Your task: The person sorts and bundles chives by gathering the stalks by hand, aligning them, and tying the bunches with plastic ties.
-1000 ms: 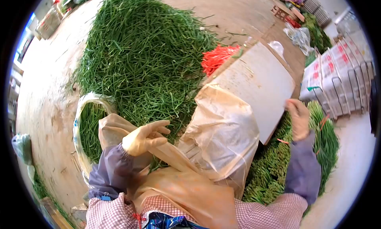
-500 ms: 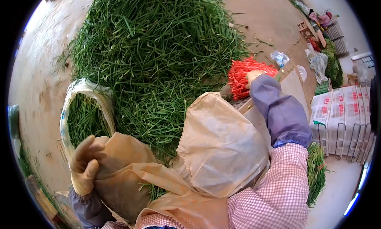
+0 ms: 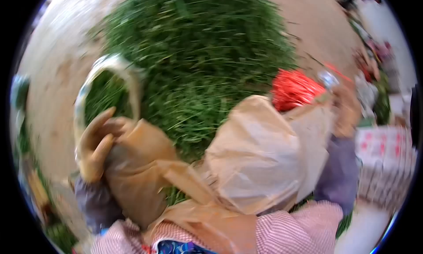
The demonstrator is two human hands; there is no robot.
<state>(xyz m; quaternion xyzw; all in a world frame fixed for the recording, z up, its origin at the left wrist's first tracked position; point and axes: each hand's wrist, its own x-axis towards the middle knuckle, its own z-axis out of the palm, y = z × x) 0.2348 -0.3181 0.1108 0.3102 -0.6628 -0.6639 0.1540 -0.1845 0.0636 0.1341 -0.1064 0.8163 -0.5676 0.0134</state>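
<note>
My left hand (image 3: 98, 146), in a pale glove, is raised over my left knee with its fingers apart and nothing in it. Beside it is a pale ring-shaped plastic rim (image 3: 80, 106) around green stalks. My right hand (image 3: 346, 111) is blurred, to the right of a bundle of red plastic strips (image 3: 294, 90). A single red strip (image 3: 339, 72) sticks out from its fingers. A large heap of long thin green stalks (image 3: 198, 47), like chives, lies in front of me. A tan plastic apron (image 3: 257, 157) covers my knees.
White boxes with red print (image 3: 383, 144) are stacked at the right. A crumpled clear bag (image 3: 365, 93) and leafy greens (image 3: 382, 97) lie behind them. A pale board (image 3: 313, 126) stands beside my right knee. Bare floor (image 3: 53, 95) shows at the left.
My right hand has moved right, away from the red bundle, with a red strip. My left hand stays raised and open. The view has shifted and blurred.
</note>
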